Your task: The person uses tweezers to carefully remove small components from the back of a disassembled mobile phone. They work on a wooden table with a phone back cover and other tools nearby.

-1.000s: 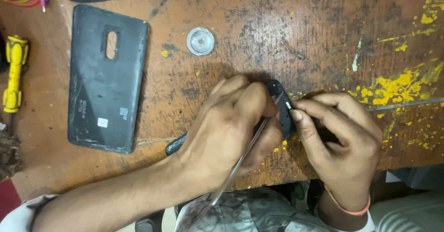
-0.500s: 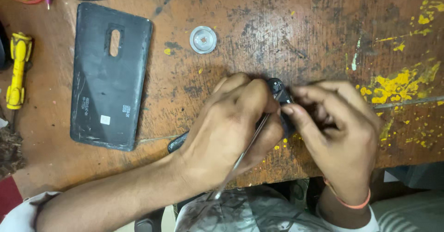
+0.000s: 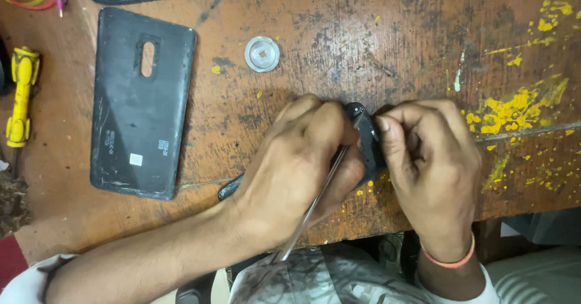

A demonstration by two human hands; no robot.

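Gripping a small black plastic casing (image 3: pixel 367 139) at the worn wooden desk's (image 3: pixel 339 37) near edge, the right hand (image 3: pixel 433 165) steadied it while the left hand (image 3: pixel 299 168) held thin metal tweezers (image 3: pixel 315 204), tips hidden, perhaps probing; the casing remained closed.

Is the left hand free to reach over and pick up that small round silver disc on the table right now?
Probably not as it stands: the left hand is clamped around a thin metal tool at the small black part. The disc lies unobstructed just above it.
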